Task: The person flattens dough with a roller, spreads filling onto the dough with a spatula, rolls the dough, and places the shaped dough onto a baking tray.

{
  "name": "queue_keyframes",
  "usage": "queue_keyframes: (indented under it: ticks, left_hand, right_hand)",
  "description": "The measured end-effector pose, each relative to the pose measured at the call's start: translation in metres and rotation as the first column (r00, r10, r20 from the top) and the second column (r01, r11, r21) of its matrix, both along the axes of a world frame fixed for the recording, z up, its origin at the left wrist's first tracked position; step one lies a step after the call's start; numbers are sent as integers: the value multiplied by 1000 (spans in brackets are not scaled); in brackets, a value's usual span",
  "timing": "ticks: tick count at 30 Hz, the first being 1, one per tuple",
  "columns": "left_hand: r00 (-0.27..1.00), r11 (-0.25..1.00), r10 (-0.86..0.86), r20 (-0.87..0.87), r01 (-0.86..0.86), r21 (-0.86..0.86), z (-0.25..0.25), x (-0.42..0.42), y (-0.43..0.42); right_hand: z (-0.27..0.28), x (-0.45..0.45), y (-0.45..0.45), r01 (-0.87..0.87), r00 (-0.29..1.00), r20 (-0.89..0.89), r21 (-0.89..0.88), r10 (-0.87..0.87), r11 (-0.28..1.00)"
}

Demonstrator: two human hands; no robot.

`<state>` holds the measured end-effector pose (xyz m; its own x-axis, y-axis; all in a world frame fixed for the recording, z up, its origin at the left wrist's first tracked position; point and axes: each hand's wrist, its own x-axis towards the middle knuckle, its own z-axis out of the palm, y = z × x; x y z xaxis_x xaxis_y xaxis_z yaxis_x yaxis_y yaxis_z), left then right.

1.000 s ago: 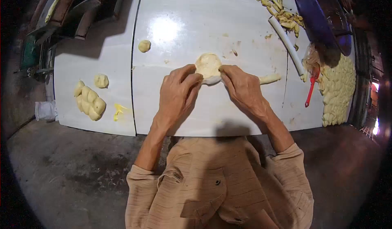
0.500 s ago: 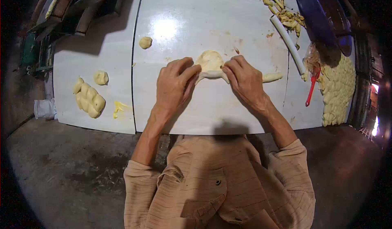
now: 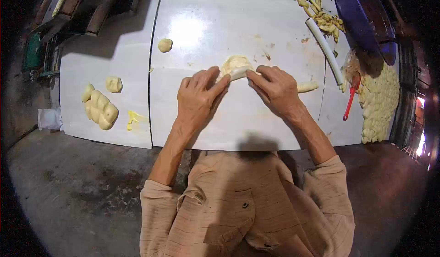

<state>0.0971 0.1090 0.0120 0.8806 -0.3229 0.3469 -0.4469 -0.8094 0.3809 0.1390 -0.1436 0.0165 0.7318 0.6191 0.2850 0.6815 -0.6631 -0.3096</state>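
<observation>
Stained floor [image 3: 91, 179] below, then the glossy white table [image 3: 220, 131]; on it, left hand [image 3: 198, 95] and right hand [image 3: 277, 92], fingers curled nearly closed, pinch both ends of the part-rolled dough [image 3: 237, 68]; beyond, a white rod [image 3: 324, 50] slants near a blue basin [image 3: 360, 14].

Fingers [image 3: 220, 85] on partly rolled dough [image 3: 238, 73]
</observation>
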Motion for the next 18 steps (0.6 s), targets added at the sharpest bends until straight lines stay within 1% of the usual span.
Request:
queue_keyframes:
  ticks: [2, 3, 6, 7, 8, 10, 13, 14, 16, 17, 18]
  left_hand:
    - [998, 998, 59, -19, -59, -7, -7, 1, 1]
    - [992, 995, 51, -114, -60, -78, -3, 1, 4]
    - [993, 995, -70, -94, 63, -81, 10, 9, 7]
    - [983, 991, -136, -123, 133, -28, 9, 14, 9]
    - [974, 988, -151, -171, 154, 6, 10, 19, 4]
    - [977, 978, -165, -136, 180, 108, 6, 32, -2]
    - [984, 964, -95, -152, 129, 234, -8, 39, -4]
    - [977, 963, -59, -206, 111, 247, -9, 37, -2]
    - [986, 957, -17, -168, 64, 282, -13, 36, 4]
    - [990, 969, -13, -142, 47, 243, -12, 35, 4]
    - [990, 980, -46, -131, 70, 184, -11, 35, 6]
  right_hand:
    - [5, 5, 3, 29, 1000, 1, 59, -29, 998]
    - [15, 4, 4, 28, 997, -69, 71, -23, 997]
    - [13, 9, 5, -42, 991, -125, 43, 47, 998]
    - [13, 14, 6, -65, 986, -146, 81, 77, 995]
    - [17, 16, 8, -49, 982, -178, 62, 59, 997]
    - [9, 25, 13, -82, 992, -96, -10, 81, 997]
    - [4, 30, 7, -76, 996, -48, -184, 69, 980]
    - [3, 29, 2, -38, 999, -14, -215, 36, 976]
    - [8, 32, -7, 2, 999, -34, -192, -9, 981]
    - [12, 33, -10, -3, 998, -63, -160, -8, 987]
    - [19, 33, -12, -7, 996, -92, -129, -4, 992]
